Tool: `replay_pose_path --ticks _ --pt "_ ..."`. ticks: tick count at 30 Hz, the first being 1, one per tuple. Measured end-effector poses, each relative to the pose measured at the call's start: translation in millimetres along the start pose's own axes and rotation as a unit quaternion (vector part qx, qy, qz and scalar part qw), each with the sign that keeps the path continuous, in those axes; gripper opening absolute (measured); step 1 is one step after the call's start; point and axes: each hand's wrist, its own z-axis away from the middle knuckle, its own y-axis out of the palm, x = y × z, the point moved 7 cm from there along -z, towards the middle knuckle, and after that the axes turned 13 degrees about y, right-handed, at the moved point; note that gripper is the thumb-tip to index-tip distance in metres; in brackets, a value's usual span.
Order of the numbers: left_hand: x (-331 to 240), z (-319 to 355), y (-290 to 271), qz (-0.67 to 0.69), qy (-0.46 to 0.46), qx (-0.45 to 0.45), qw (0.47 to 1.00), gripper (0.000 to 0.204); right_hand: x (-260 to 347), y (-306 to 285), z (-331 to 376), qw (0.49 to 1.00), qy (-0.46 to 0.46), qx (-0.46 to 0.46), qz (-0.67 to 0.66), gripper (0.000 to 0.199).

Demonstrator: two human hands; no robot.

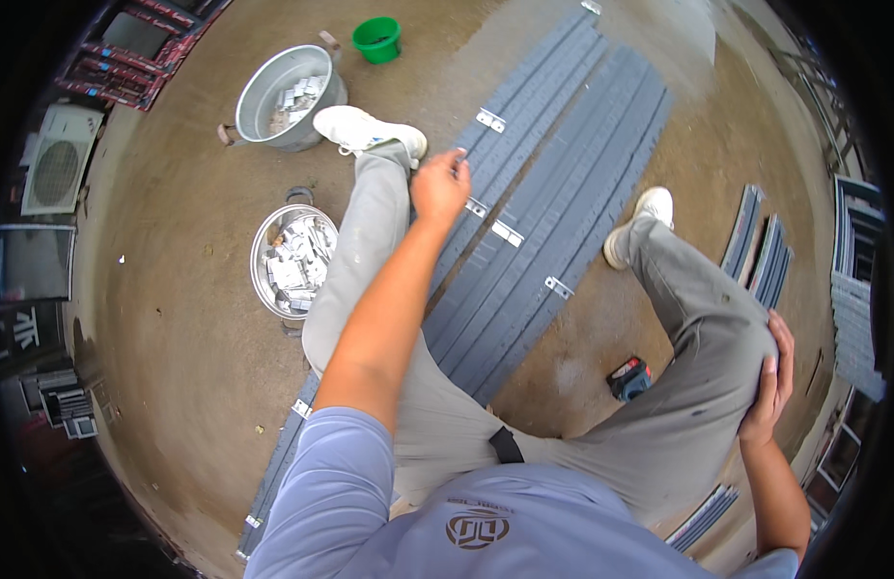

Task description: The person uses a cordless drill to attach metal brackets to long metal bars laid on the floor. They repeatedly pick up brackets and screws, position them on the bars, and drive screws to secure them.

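Long dark-grey metal profiles (582, 183) lie side by side on the floor between my legs, with a narrow gap between two groups. Small silvery brackets sit across them, among them one bracket (490, 120) farther off and another bracket (507, 233) near the middle. My left hand (442, 188) hovers at the left edge of the profiles with its fingers curled together. Whatever those fingers may pinch is too small to make out. My right hand (770, 386) rests on my right knee, fingers stretched out, holding nothing.
To the left stand a large metal pot (264, 101) and a smaller pot (258, 275), both with metal pieces inside. Beyond is a green bucket (377, 41). A power tool's battery end (630, 378) shows by my right leg. Shorter profiles (756, 246) lie at the right.
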Motion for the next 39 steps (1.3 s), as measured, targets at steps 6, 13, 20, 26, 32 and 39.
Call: replay_pose_path --ticks 6,13,20,26,32,39 --pt "113 -88 -135 -0.218 -0.034 -0.069 0.973 0.03 -8 -5 -1 1.0 0.017 -0.004 0.001 0.047" --pt "248 -108 -204 -0.351 -0.198 0.089 0.911 0.074 -29 -20 3 0.996 0.068 -0.031 0.048 0.05" --pt "299 -117 -182 -0.344 -0.228 0.136 0.901 0.066 -66 -41 6 0.99 0.124 -0.053 0.044 0.054" --pt "268 -96 -195 -0.36 -0.202 0.118 0.903 0.044 -78 -45 11 0.99 0.129 -0.045 0.026 0.056" --pt "245 -38 -207 -0.351 -0.207 0.141 0.902 0.039 -85 -44 16 0.992 0.114 -0.051 0.006 0.055" --pt "232 21 -215 -0.356 -0.225 0.162 0.893 0.029 -86 -42 20 0.994 0.092 -0.065 -0.001 0.053"
